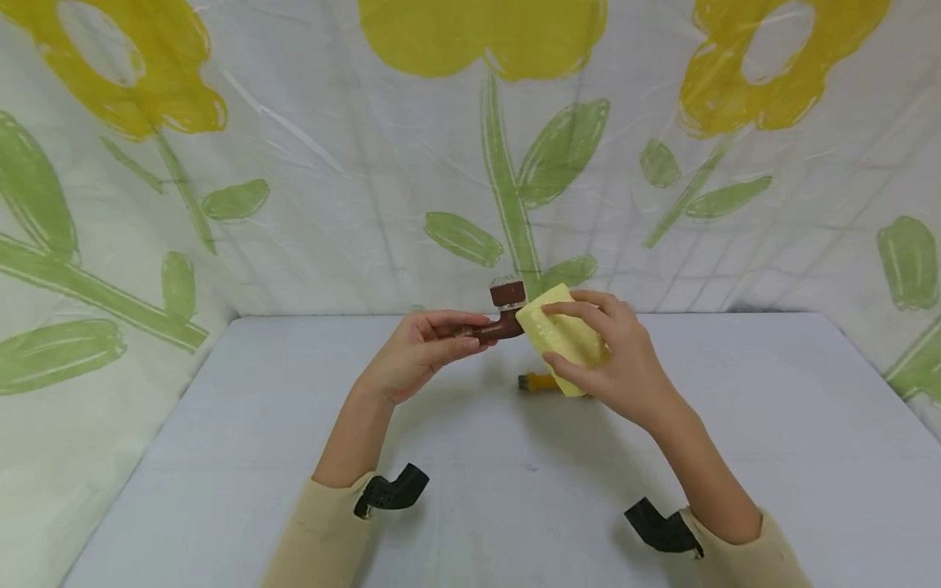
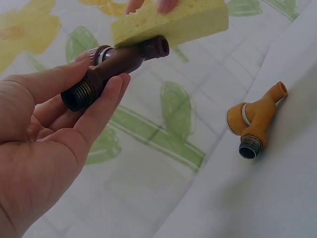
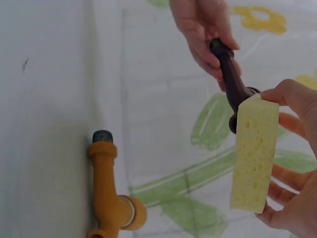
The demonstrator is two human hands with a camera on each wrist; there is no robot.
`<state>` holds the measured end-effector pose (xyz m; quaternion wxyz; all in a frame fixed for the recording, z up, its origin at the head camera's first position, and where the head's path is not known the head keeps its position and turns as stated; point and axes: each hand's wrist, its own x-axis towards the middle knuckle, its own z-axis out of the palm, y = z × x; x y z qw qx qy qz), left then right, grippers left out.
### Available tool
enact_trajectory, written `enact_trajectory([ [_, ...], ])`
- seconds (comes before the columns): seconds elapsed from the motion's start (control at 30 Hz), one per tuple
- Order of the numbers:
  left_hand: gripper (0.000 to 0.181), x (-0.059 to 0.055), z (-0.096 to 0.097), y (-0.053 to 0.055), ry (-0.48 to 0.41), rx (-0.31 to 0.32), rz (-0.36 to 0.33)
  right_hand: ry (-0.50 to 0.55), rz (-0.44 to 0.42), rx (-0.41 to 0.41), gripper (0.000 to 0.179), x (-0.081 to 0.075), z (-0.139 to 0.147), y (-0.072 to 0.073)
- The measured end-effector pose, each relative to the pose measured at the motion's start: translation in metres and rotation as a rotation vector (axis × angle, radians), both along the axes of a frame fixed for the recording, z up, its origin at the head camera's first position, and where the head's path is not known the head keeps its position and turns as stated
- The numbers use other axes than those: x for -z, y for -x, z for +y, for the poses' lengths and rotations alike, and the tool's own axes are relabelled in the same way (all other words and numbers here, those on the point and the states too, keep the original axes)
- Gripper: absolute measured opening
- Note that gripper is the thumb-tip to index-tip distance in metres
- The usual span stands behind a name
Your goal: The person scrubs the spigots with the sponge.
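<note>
My left hand (image 1: 422, 351) pinches a dark brown faucet (image 1: 502, 327) by its threaded end, holding it up above the table. In the left wrist view, the thumb and fingers close round the threaded inlet of the brown faucet (image 2: 121, 62). A yellow sponge (image 1: 562, 339) is gripped along its edges by the thumb and fingers of my right hand (image 1: 621, 359). One side of the sponge (image 2: 173, 22) lies right against the faucet's body near the spout. In the right wrist view the sponge (image 3: 255, 153) partly hides the faucet's spout end.
A second faucet, orange-yellow (image 2: 260, 116) with a grey threaded end, lies on the white table (image 1: 470, 506) beneath the sponge. Behind the table's back edge hangs a pale curtain (image 1: 323, 163) printed with yellow flowers and green leaves. Black wrist mounts (image 1: 397, 487) sit at both sleeves.
</note>
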<state>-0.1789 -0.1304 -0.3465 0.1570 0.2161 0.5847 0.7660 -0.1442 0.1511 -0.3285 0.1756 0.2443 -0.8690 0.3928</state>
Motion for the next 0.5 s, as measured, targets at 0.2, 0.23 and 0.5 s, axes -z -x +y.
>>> enact_trajectory([
  [0.2, 0.035, -0.0001, 0.0015, -0.0012, -0.012, -0.005, 0.0, 0.011, 0.027, 0.026, 0.046, 0.0007, -0.0028, -0.0015],
  [0.23, 0.035, 0.0001, 0.0018, -0.0012, -0.013, -0.006, -0.003, 0.006, 0.034, 0.023, 0.046, 0.001, -0.0043, -0.002],
  [0.5, 0.033, 0.0025, 0.003, -0.0008, -0.022, -0.014, -0.02, -0.007, 0.12, 0.078, 0.048, 0.0041, -0.0054, -0.0013],
])
